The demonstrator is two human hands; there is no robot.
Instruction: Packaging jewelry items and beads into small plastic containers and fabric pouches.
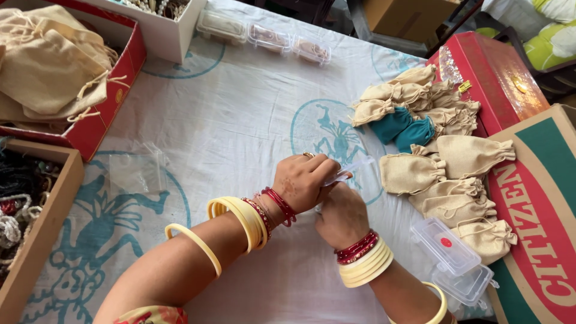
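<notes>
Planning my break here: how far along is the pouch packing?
Done, it seems: closed pouches piled at the right. In hand: both hands, left hand and right hand, grip a small clear bag. Left: flat pouches in the red box, and an open clear case.

I am looking at a home packing workshop: drawstring pouches [447, 162] are piling beside cardboard boxes [534, 204] on a cloth-covered surface [228, 120].

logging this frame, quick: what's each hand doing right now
Left hand: closed, pinching a small clear plastic bag.
Right hand: closed on the same bag from below.
</notes>
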